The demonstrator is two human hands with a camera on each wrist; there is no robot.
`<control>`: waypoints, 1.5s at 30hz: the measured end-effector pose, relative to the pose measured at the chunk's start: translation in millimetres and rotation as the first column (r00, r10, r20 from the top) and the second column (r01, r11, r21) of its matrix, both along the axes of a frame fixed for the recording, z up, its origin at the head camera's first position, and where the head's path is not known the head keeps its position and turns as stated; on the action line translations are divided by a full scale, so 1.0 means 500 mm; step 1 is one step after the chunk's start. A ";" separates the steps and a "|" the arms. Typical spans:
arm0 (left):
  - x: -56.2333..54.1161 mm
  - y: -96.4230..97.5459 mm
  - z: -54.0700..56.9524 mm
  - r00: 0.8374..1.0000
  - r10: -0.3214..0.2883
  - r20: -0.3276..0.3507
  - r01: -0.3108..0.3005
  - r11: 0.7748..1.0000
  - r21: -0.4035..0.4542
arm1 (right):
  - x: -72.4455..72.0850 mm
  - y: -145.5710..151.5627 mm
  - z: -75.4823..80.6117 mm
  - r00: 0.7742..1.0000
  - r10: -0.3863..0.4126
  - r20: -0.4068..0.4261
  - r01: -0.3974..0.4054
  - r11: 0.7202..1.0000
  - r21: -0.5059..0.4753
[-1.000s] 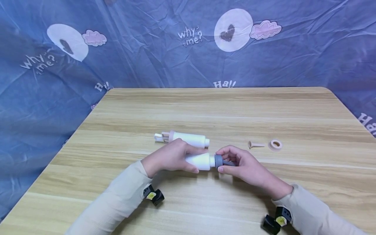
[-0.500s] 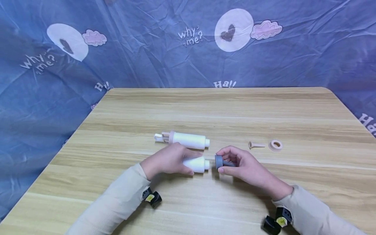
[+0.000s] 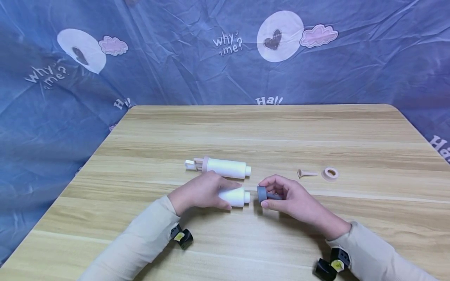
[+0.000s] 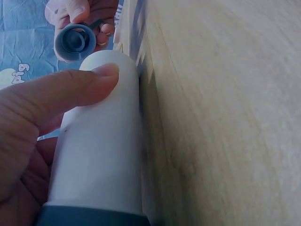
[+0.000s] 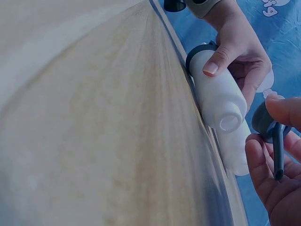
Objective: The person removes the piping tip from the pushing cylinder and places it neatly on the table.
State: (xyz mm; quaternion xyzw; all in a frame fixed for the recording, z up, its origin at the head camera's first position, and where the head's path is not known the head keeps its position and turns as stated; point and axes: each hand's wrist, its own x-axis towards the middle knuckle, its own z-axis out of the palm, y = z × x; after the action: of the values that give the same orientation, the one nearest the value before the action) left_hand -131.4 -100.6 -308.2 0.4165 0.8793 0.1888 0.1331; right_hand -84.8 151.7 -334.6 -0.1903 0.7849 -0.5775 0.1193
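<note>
My left hand grips a white plastic cylinder, lying sideways low over the table with its narrow neck facing right. In the left wrist view, the thumb presses along the cylinder, and a dark blue-grey band rings its near end. Facing the neck across a small gap, my right hand pinches a blue-grey cap with a thin stem. The cap's round hollow side shows in the left wrist view, its rim turned toward the cylinder. The stem points back between the right fingers in the right wrist view.
Just behind the left hand lies a second white cylinder with a pink slotted collar and a white end piece. Further right are a small pink funnel-like piece and a pink ring. A blue printed curtain hangs behind the table.
The white cylinder's neck was up against the blue-grey cap one second ago; my left hand has drawn it leftward, leaving a gap. My right hand has stayed nearly still.
</note>
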 end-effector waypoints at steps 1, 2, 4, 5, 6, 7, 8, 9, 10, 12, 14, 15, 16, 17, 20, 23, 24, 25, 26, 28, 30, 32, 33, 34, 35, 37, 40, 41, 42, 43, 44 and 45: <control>0.000 0.000 0.000 1.000 0.002 0.003 -0.002 1.000 -0.001 | 0.000 0.000 0.000 1.000 0.001 0.002 -0.001 1.000 -0.001; 0.000 0.000 0.001 1.000 0.003 0.006 -0.003 1.000 -0.003 | 0.000 0.000 0.000 1.000 0.002 0.003 -0.002 1.000 -0.001; -0.001 0.000 0.001 1.000 0.004 0.010 -0.004 1.000 -0.004 | 0.000 0.000 -0.001 1.000 0.003 0.004 -0.003 1.000 0.000; -0.001 0.000 0.000 1.000 0.003 0.011 -0.003 1.000 -0.005 | 0.000 0.000 -0.001 1.000 0.004 0.005 -0.004 1.000 0.000; -0.002 -0.001 0.000 1.000 0.000 0.012 0.000 1.000 -0.004 | -0.001 0.000 -0.002 1.000 0.004 0.006 -0.004 1.000 0.001; -0.003 -0.001 -0.001 1.000 -0.002 0.017 0.002 1.000 -0.001 | -0.001 0.000 -0.002 1.000 0.004 0.006 -0.004 1.000 0.003; -0.003 -0.001 -0.001 1.000 -0.005 0.020 0.005 1.000 0.004 | -0.001 0.000 -0.002 1.000 0.004 0.007 -0.004 1.000 0.005; -0.004 -0.002 -0.001 1.000 -0.009 0.022 0.009 1.000 0.010 | -0.001 0.000 -0.002 1.000 0.004 0.009 -0.004 1.000 0.006; -0.005 -0.003 -0.001 1.000 -0.011 0.025 0.010 1.000 0.017 | -0.001 0.000 -0.001 1.000 0.005 0.011 -0.005 1.000 0.007; -0.004 -0.003 0.001 1.000 -0.006 0.025 0.005 0.999 0.036 | 0.000 0.000 0.000 1.000 0.006 0.016 -0.006 1.000 0.008; -0.003 -0.001 0.005 1.000 0.002 0.018 -0.003 0.998 0.066 | 0.001 0.000 0.001 1.000 0.008 0.022 -0.008 1.000 0.008; -0.002 0.001 0.007 1.000 0.004 0.014 -0.005 0.996 0.089 | 0.001 0.000 0.002 1.000 0.008 0.024 -0.008 1.000 0.008; 0.000 0.003 0.009 1.000 0.005 0.006 -0.006 0.993 0.115 | 0.002 0.001 0.003 1.000 0.008 0.025 -0.008 1.000 0.010; 0.001 0.006 0.010 1.000 0.003 -0.004 -0.003 0.990 0.144 | 0.002 0.001 0.004 1.000 0.006 0.026 -0.006 1.000 0.011; 0.008 0.017 0.013 1.000 -0.005 -0.027 0.012 0.970 0.241 | 0.002 0.000 0.006 1.000 -0.003 0.023 0.003 1.000 0.018; 0.018 0.028 0.012 0.999 -0.001 -0.041 0.014 0.945 0.328 | 0.001 -0.002 0.007 1.000 -0.016 0.023 0.016 1.000 0.014; 0.021 0.032 0.011 0.999 0.003 -0.037 0.010 0.934 0.357 | 0.001 -0.003 0.007 1.000 -0.021 0.023 0.020 1.000 0.010; 0.024 0.035 0.010 1.000 0.006 -0.029 0.006 0.922 0.388 | 0.001 -0.003 0.007 1.000 -0.020 0.017 0.020 1.000 0.002; 0.026 0.039 0.007 1.000 0.007 -0.022 0.003 0.909 0.417 | 0.000 -0.004 0.007 1.000 -0.020 0.018 0.021 1.000 -0.008; 0.031 0.044 0.004 1.000 0.008 0.004 -0.009 0.884 0.468 | 0.000 -0.004 0.008 1.000 -0.022 0.021 0.022 0.999 -0.031; 0.033 0.049 0.000 0.999 0.010 0.030 -0.024 0.863 0.504 | -0.001 -0.004 0.008 1.000 -0.022 0.020 0.023 0.999 -0.046; 0.035 0.054 -0.004 0.999 0.008 0.039 -0.027 0.852 0.524 | -0.001 -0.005 0.009 1.000 -0.019 0.022 0.021 0.998 -0.060; 0.036 0.056 -0.006 0.999 0.005 0.041 -0.026 0.848 0.529 | -0.001 -0.005 0.009 1.000 -0.017 0.021 0.018 0.998 -0.066; 0.036 0.058 -0.007 0.999 -0.002 0.042 -0.021 0.842 0.539 | -0.001 -0.005 0.009 1.000 -0.012 0.018 0.014 0.997 -0.072; 0.037 0.061 -0.009 0.999 -0.009 0.035 -0.012 0.837 0.547 | 0.000 -0.005 0.008 1.000 -0.005 0.014 0.007 0.997 -0.078; 0.037 0.064 -0.013 0.999 -0.024 0.031 0.002 0.823 0.568 | 0.000 -0.006 0.009 1.000 0.007 0.009 -0.006 0.996 -0.092; 0.038 0.068 -0.019 0.999 -0.038 0.037 0.008 0.801 0.599 | 0.000 -0.007 0.009 1.000 0.025 0.006 -0.025 0.994 -0.110; 0.039 0.069 -0.021 0.999 -0.038 0.029 0.013 0.799 0.601 | 0.000 -0.007 0.009 1.000 0.030 0.005 -0.029 0.993 -0.112; 0.039 0.069 -0.023 0.999 -0.038 0.028 0.013 0.795 0.606 | 0.000 -0.007 0.009 0.999 0.033 0.006 -0.032 0.993 -0.114; 0.039 0.069 -0.024 0.999 -0.037 0.025 0.014 0.792 0.610 | 0.000 -0.008 0.009 0.999 0.037 0.002 -0.036 0.993 -0.113; 0.040 0.069 -0.026 0.999 -0.036 0.023 0.015 0.790 0.613 | 0.000 -0.008 0.009 0.999 0.036 0.002 -0.036 0.993 -0.111; 0.040 0.069 -0.027 0.999 -0.037 0.021 0.016 0.788 0.615 | 0.000 -0.008 0.009 0.999 0.036 0.000 -0.035 0.994 -0.108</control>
State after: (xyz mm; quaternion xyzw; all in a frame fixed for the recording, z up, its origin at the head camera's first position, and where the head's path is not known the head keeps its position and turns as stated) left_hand -111.2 -65.9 -321.5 0.4462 0.7620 0.4693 0.0070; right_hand -84.6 147.8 -329.9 -0.2098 0.7490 -0.6170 0.1198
